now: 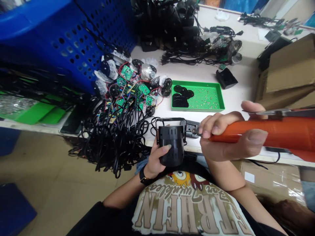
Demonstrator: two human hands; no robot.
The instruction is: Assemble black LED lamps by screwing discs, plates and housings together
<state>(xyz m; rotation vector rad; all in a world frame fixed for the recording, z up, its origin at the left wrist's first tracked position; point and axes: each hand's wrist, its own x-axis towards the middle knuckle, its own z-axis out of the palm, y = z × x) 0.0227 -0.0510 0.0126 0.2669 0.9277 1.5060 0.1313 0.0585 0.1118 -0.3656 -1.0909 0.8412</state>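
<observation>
My left hand [157,157] is wrapped round a black slotted cylindrical housing [171,144] near the table's front edge. A thin black bracket [169,120] spans the top of that housing. In my right hand [221,137] is an orange electric screwdriver [278,132] with a metal lever along its side, held level. Its tip points left at the housing's right side, by the bracket; whether it touches a screw I cannot tell. Behind the tip a dark grooved block [191,126] lies on the table. The fingers of my right hand partly cover the tool's nose.
A green tray [222,98] holds black discs and small screws. Left of it is a heap of circuit boards [126,72] and black cables [118,131]. A blue perforated crate [73,42] stands behind. Cardboard boxes [290,65] and a black open casing [226,78] are at right.
</observation>
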